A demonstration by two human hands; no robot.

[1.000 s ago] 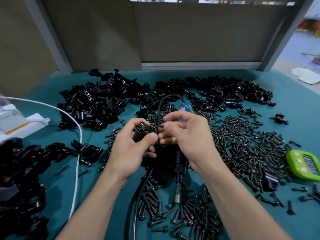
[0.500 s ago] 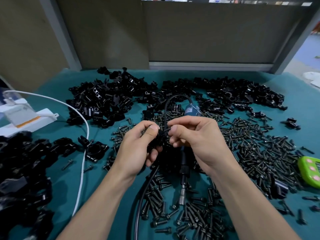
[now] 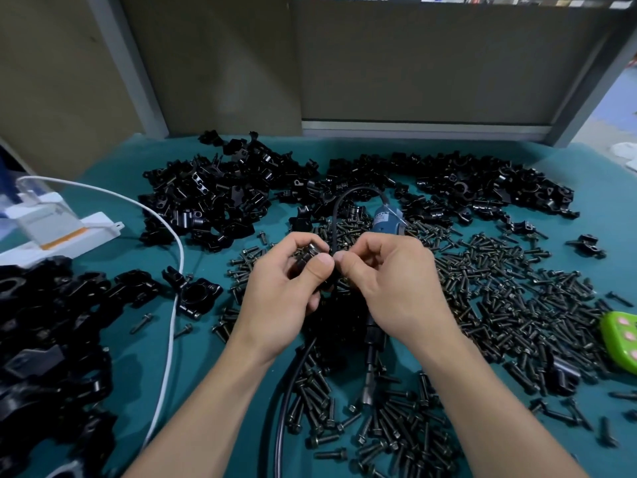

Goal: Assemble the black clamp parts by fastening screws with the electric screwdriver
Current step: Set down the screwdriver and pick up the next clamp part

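A black clamp part (image 3: 308,258) is pinched in the left hand (image 3: 286,288) above the tabletop (image 3: 206,357); something unseen is pinched by the right hand (image 3: 386,281). If misaligned, a screw could be cross-threaded or dropped among loose screws (image 3: 499,288).

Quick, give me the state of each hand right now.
Left hand: closed, holding a black clamp part.
Right hand: closed, fingertips pinched against the same part; what they pinch cannot be told.
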